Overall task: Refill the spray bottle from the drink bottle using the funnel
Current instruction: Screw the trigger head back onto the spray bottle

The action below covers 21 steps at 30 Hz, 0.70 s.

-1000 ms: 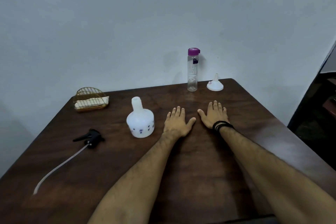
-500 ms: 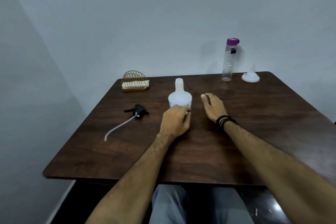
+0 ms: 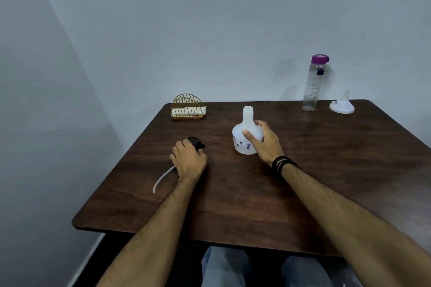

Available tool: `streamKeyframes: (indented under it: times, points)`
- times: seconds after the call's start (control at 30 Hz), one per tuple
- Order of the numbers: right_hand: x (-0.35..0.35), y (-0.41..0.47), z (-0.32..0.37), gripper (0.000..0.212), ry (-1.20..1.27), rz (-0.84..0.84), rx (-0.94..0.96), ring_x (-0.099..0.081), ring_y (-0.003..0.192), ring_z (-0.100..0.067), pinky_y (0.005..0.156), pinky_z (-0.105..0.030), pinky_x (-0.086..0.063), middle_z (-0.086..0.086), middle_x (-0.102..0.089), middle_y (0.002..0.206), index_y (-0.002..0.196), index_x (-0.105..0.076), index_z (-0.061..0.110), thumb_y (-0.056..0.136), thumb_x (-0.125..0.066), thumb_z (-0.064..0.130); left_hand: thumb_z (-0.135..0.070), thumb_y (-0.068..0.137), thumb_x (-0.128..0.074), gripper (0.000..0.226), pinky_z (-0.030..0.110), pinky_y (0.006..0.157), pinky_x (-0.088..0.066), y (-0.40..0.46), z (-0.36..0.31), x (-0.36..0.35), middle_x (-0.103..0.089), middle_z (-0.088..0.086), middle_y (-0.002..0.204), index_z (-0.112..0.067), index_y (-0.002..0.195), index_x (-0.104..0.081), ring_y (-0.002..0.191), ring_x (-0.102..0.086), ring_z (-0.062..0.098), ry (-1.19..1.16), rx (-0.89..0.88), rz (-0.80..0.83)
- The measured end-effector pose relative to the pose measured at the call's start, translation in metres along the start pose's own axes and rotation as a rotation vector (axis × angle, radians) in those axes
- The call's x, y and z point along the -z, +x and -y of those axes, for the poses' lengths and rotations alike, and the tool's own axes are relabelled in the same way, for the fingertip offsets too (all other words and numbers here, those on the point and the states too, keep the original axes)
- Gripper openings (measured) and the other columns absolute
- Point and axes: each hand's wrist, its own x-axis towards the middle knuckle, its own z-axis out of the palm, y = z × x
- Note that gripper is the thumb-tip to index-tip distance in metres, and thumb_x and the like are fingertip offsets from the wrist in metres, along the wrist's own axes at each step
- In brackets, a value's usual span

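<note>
The right hand (image 3: 263, 141) wraps the white spray bottle (image 3: 245, 134), which stands uncapped mid-table. The left hand (image 3: 189, 158) curls over the black sprayer head (image 3: 196, 142). The drink bottle (image 3: 313, 82) and funnel (image 3: 341, 106) stand at the dark wooden table's (image 3: 233, 193) far edge against a grey-blue wall (image 3: 210, 18).

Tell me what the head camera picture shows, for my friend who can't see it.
A person's right hand holds an open white spray bottle on a dark wooden table, while the left hand rests on its black spray head. Far back stand a purple-capped drink bottle, a white funnel and a wire napkin holder.
</note>
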Motion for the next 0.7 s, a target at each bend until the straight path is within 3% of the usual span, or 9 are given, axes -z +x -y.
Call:
streamKeyframes:
  times: [0.1,0.17,0.3,0.43,0.57,0.7]
  points:
    - [0.000,0.002,-0.002,0.067,0.007,0.014,0.008,-0.057,0.111,-0.019,0.096,-0.041,-0.053,0.002,-0.056,0.129,0.136,-0.045,0.025,0.084,-0.062,0.065,-0.029,0.096,-0.060,0.036,0.042,0.103,-0.042,0.009,-0.002,-0.004,-0.055,0.011,0.128,-0.009,0.127,-0.057,0.120,-0.051,0.027,-0.071,-0.038,-0.010]
    - [0.000,0.002,-0.004,0.064,0.007,0.015,0.019,-0.057,0.111,-0.019,0.095,-0.038,-0.053,0.001,-0.056,0.130,0.136,-0.045,0.024,0.087,-0.062,0.061,-0.026,0.098,-0.059,0.034,0.037,0.100,-0.044,0.014,-0.013,-0.002,-0.056,0.011,0.127,-0.008,0.127,-0.058,0.118,-0.054,0.026,-0.237,-0.025,-0.018]
    - [0.000,0.003,-0.005,0.065,0.002,0.029,0.036,-0.056,0.113,-0.017,0.094,-0.034,-0.052,0.002,-0.054,0.132,0.138,-0.043,0.023,0.088,-0.061,0.061,-0.026,0.098,-0.060,0.027,0.033,0.093,-0.044,0.033,-0.059,0.017,-0.065,0.009,0.115,-0.008,0.118,-0.065,0.109,-0.060,0.023,-0.725,0.036,-0.049]
    - [0.001,0.001,-0.005,0.085,0.049,-0.001,0.050,-0.051,0.125,-0.014,0.104,-0.036,-0.047,0.004,-0.047,0.142,0.143,-0.042,0.025,0.077,-0.052,0.078,-0.019,0.100,-0.059,0.026,0.027,0.078,-0.052,0.060,-0.110,0.045,-0.067,0.004,0.088,-0.001,0.118,-0.064,0.078,-0.063,0.012,-1.357,0.081,0.056]
    - [0.006,-0.003,0.006,0.080,0.088,-0.137,0.144,-0.039,0.134,-0.009,0.108,-0.029,-0.034,0.006,-0.043,0.148,0.144,-0.044,0.026,0.080,-0.051,0.072,-0.013,0.103,-0.054,0.011,0.025,0.084,-0.057,0.071,-0.147,0.073,-0.064,0.007,0.086,-0.007,0.101,-0.063,0.079,-0.066,0.013,-1.792,0.009,0.190]
    - [0.019,0.016,0.042,0.059,0.046,-0.238,0.299,-0.040,0.123,-0.002,0.100,-0.013,-0.032,0.012,-0.057,0.126,0.128,-0.065,0.024,0.085,-0.057,0.064,-0.015,0.104,-0.050,0.016,0.027,0.088,-0.058,0.077,-0.177,0.092,-0.065,0.011,0.089,-0.005,0.100,-0.062,0.086,-0.066,0.018,-2.066,0.004,0.313]
